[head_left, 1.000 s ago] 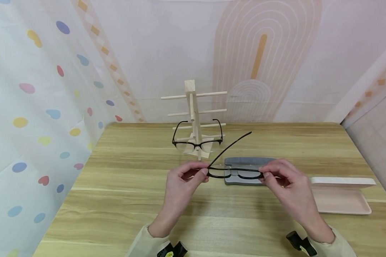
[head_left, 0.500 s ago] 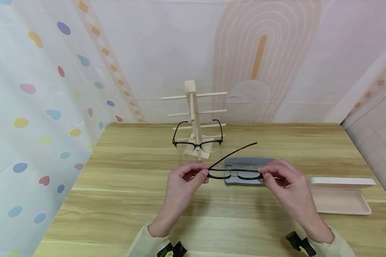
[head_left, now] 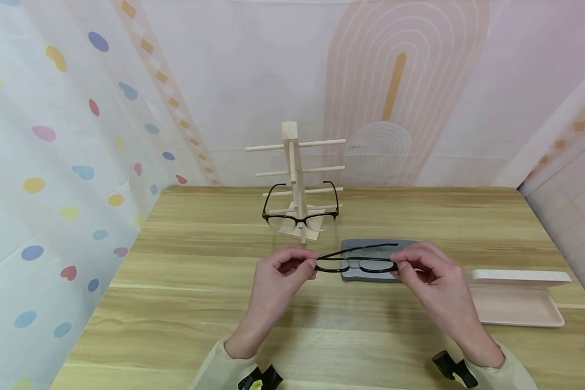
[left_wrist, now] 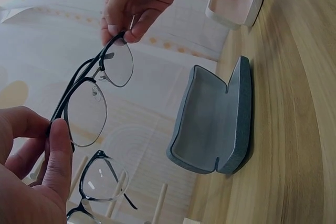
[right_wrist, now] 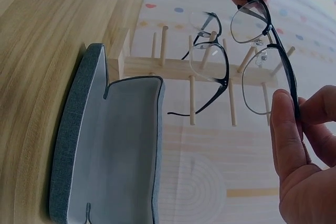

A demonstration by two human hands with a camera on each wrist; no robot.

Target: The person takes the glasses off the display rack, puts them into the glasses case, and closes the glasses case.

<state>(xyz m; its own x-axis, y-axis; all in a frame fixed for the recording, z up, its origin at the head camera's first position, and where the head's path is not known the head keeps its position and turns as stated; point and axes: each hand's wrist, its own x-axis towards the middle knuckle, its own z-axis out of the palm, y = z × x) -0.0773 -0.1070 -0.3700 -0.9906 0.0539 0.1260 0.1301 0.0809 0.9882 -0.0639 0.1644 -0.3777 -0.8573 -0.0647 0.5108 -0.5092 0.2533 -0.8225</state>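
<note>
Black half-rim eyeglasses (head_left: pixel 377 259) are stretched between both hands above the table. My left hand (head_left: pixel 280 284) pinches their left end between thumb and fingers. At the other end, my right hand (head_left: pixel 441 290) pinches the frame the same way. One temple lies folded nearly flat along the frame, reaching from the left end toward the right hand; another dark bar runs close beside it. Clear lenses (left_wrist: pixel 86 114) show in the left wrist view. Behind and beneath the glasses sits an open grey-blue glasses case (left_wrist: pixel 202 119), its lining bare.
A wooden display stand (head_left: pixel 290 131) with several pegs stands at the back, bearing a second pair of black-framed eyeglasses (head_left: pixel 299 220). To the right lies an open pale pink case (head_left: pixel 517 306) with a white lid. Patterned cloth (head_left: pixel 253 65) hangs behind the wooden table (head_left: pixel 185 287).
The temple at the left end has swung down and inward, from sticking out toward the back to lying almost along the frame. Both hands keep their pinch and place.
</note>
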